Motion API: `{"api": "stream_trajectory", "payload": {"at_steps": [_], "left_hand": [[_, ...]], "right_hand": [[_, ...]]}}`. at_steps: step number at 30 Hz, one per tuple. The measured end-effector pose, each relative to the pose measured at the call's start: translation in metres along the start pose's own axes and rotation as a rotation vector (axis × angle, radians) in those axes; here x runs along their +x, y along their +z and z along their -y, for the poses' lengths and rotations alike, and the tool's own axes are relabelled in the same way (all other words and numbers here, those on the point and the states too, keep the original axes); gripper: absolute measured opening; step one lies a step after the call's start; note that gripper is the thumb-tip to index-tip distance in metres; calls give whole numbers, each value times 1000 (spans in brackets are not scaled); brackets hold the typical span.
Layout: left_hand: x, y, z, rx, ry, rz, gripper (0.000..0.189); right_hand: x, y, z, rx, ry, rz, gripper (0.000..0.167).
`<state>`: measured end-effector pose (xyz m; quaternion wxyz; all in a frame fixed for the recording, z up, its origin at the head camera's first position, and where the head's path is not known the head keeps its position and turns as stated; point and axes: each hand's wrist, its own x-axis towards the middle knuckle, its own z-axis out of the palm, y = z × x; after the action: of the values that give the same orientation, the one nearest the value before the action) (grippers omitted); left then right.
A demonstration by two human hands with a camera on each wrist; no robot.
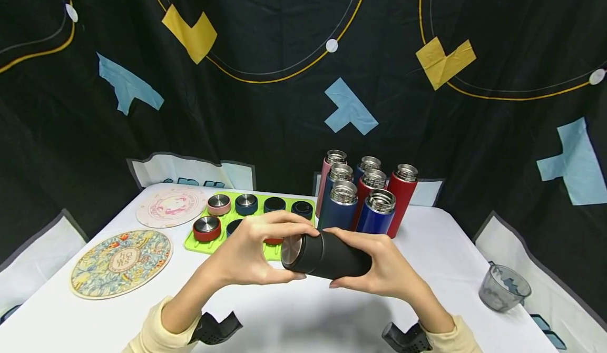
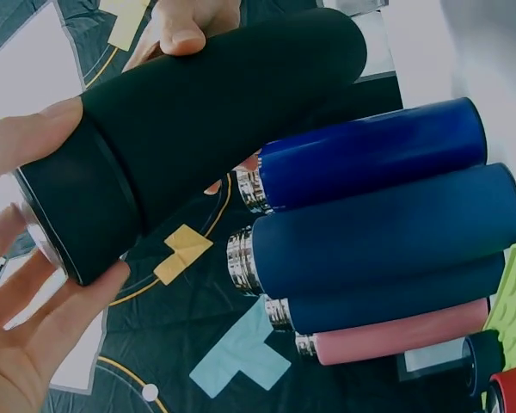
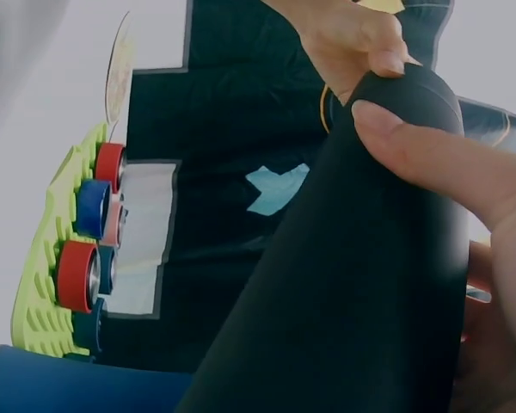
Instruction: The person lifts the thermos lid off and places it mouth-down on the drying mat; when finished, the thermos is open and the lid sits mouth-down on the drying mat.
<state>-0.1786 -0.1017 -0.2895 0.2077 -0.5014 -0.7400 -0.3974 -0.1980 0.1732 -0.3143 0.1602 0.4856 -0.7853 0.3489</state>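
Both hands hold a black vacuum flask (image 1: 346,258) on its side above the table. My left hand (image 1: 244,247) grips the black lid (image 2: 77,206) with its steel top, thumb and fingers on opposite sides. Around the flask's body curls my right hand (image 1: 389,268); in the right wrist view its thumb lies along the black side (image 3: 353,258). The lid sits on the flask, with a thin seam between them. Behind the hands, a green tray (image 1: 192,243) carries several loose lids, among them a red lid (image 1: 207,229) and a pink lid (image 1: 218,204).
Several lidless flasks stand upright behind the right hand, including a blue flask (image 1: 377,218) and a red flask (image 1: 403,195). Two round mats, one floral (image 1: 142,268) and one pink (image 1: 156,205), lie at left. A clear cup (image 1: 502,290) is by the right edge.
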Motion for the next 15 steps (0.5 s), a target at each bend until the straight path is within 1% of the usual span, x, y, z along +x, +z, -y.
{"api": "stream_trajectory", "payload": {"at_steps": [1, 3, 6, 8, 10, 11, 13, 14, 15], "left_hand": [[0, 1, 0, -9, -31, -15, 59], [-1, 3, 0, -13, -113, -54, 59], [0, 6, 0, -3, -269, -109, 59], [1, 8, -2, 20, -368, -138, 58], [2, 9, -3, 38, -445, -149, 56], [2, 9, -4, 45, -471, -146, 55], [3, 8, -3, 55, -488, -122, 56], [3, 8, -2, 57, -478, -99, 57], [3, 7, 0, 57, -450, -67, 59]], "right_hand": [[0, 0, 1, -21, 0, -13, 74], [0, 2, 1, -80, -5, -47, 76], [0, 5, 3, -199, -11, -101, 79], [1, 7, 5, -278, -17, -127, 81], [1, 7, 6, -340, -19, -148, 82], [2, 7, 7, -358, -21, -154, 82], [1, 6, 7, -372, -19, -161, 83], [1, 5, 6, -369, -14, -157, 82], [0, 4, 6, -357, -5, -149, 82]]}}
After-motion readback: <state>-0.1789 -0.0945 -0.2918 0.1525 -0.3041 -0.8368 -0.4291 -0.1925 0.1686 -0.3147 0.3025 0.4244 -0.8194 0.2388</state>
